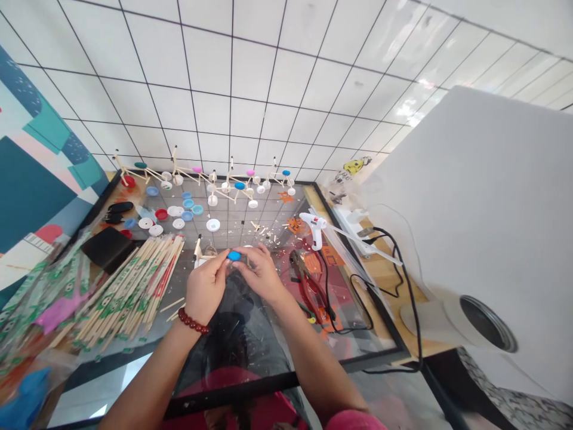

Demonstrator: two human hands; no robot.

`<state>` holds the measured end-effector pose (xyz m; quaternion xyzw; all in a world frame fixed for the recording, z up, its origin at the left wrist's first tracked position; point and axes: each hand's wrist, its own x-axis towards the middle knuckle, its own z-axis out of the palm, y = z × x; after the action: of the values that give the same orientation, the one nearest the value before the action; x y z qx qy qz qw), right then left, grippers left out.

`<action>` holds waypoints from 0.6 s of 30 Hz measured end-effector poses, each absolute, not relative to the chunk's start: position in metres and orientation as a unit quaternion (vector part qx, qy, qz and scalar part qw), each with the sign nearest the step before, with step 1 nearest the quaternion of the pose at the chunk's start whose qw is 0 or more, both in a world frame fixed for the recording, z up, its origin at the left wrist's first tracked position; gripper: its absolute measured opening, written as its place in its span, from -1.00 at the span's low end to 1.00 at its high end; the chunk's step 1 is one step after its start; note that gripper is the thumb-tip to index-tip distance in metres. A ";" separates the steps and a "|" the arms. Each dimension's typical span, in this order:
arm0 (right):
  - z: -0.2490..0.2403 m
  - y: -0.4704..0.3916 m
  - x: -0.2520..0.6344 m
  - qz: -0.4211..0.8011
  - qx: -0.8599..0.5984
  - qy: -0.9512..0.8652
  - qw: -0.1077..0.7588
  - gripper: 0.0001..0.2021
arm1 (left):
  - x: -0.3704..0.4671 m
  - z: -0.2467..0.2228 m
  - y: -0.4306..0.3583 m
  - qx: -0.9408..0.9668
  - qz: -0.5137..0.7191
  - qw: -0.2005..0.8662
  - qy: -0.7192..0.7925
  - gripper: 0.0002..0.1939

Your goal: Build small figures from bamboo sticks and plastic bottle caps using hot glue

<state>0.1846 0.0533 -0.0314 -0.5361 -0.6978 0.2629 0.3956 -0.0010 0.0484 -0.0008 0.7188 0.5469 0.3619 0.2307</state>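
Observation:
Between my two hands is a small blue oval piece, at the middle of the glass table. My left hand, with a red bead bracelet on its wrist, pinches the piece from the left. From the right, the fingertips of my right hand close on it too. Just beyond my hands a small stick model with a dark tip is partly hidden by my left hand. A white cap lies on the glass farther back.
Small stick bicycles line the wall. Blue, red and white caps lie at left, behind wrapped chopsticks and a black block. At right are a white glue gun, red-handled pliers, black cables and wood scraps.

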 end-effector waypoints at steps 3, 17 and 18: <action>-0.032 0.053 0.184 0.265 -0.542 -0.695 0.390 -0.70 | -0.004 -0.002 0.046 0.723 0.335 0.218 0.563 -0.61; -0.031 0.051 0.181 0.250 -0.544 -0.698 0.393 -0.74 | 0.001 0.009 0.038 0.746 0.274 0.091 0.600 -0.60; -0.030 0.050 0.182 0.248 -0.544 -0.698 0.395 -0.71 | 0.000 0.009 0.037 0.743 0.284 0.101 0.598 -0.58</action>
<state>0.1817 0.0504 -0.0303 -0.5440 -0.6977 0.2479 0.3949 -0.0002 0.0374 0.0088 0.7428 0.5977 0.2841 0.1012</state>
